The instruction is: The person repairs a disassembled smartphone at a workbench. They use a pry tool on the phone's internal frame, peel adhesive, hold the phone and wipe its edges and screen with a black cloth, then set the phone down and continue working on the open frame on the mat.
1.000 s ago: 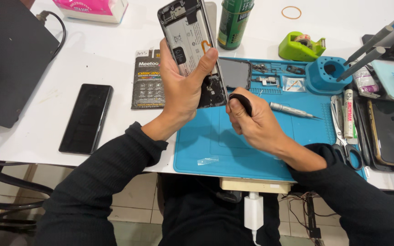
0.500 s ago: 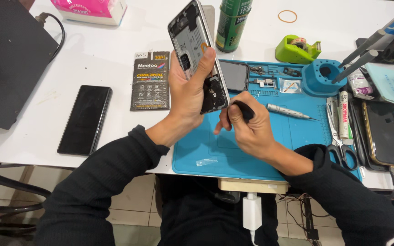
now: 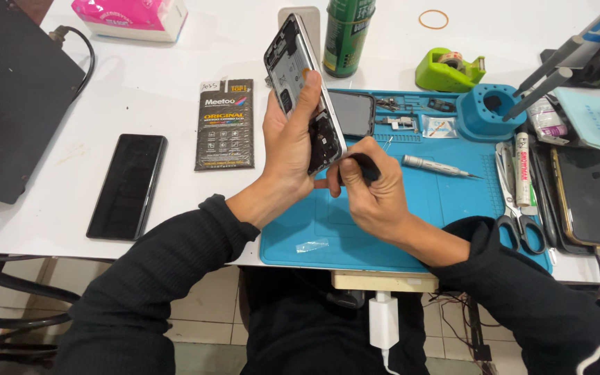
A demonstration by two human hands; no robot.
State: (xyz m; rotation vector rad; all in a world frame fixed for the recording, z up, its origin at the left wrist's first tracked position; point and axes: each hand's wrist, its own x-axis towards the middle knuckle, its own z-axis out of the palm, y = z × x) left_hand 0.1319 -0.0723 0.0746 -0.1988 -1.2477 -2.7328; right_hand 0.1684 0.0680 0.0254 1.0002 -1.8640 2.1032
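Observation:
My left hand grips an opened smartphone with its back cover off, tilted upright above the blue work mat, its inner parts facing me. My right hand is closed around a small black tool, whose tip touches the phone's lower edge. Both hands hover over the mat's left half.
On the mat lie a dark phone part, a silver screwdriver and small parts. A black phone and a dark packet lie left. Green can, tape dispenser, scissors and another phone stand around.
The phone has been tilted more edge-on and lowered slightly. My right hand has moved left and up, bringing the black tool against the phone's lower end.

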